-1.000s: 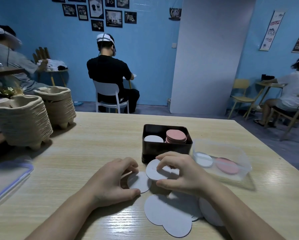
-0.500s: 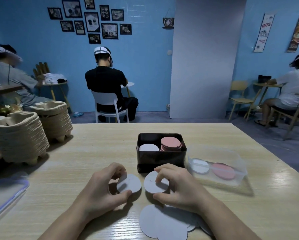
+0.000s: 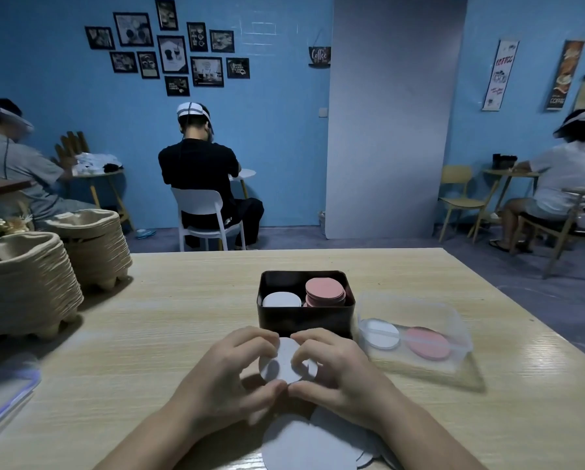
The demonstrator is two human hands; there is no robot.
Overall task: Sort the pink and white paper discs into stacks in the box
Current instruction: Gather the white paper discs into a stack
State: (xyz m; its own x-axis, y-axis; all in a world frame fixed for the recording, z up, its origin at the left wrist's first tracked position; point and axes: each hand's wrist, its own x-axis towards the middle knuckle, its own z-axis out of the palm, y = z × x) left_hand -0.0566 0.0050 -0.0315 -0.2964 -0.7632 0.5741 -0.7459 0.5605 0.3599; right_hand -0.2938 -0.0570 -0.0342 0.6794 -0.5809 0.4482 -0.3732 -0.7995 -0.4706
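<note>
nearest the table edge, a loose pile of white discs (image 3: 304,442) lies fanned out on the wooden table (image 3: 148,334), partly tucked under the wrists. just beyond it the two hands are in tight. the left hand (image 3: 226,378) and the right hand (image 3: 338,371) meet thumb tip to thumb tip, fingers curled over the top, both pinching the held white discs (image 3: 282,362). these are two overlapping rounds with their faces turned toward the camera.

right behind the fingertips sits the black box (image 3: 304,320). inside, the white stack (image 3: 281,299) sits low on the left and the pink stack (image 3: 325,291) rises taller on the right, up around the rim. just beside the box on the right is a clear plastic tub (image 3: 416,310), with a white disc (image 3: 382,334) and a pink disc (image 3: 426,342) side by side in it.

far left on the table stand two piles of pulp trays (image 3: 23,286). beyond the table, people sit at small tables by the blue wall (image 3: 284,147).
</note>
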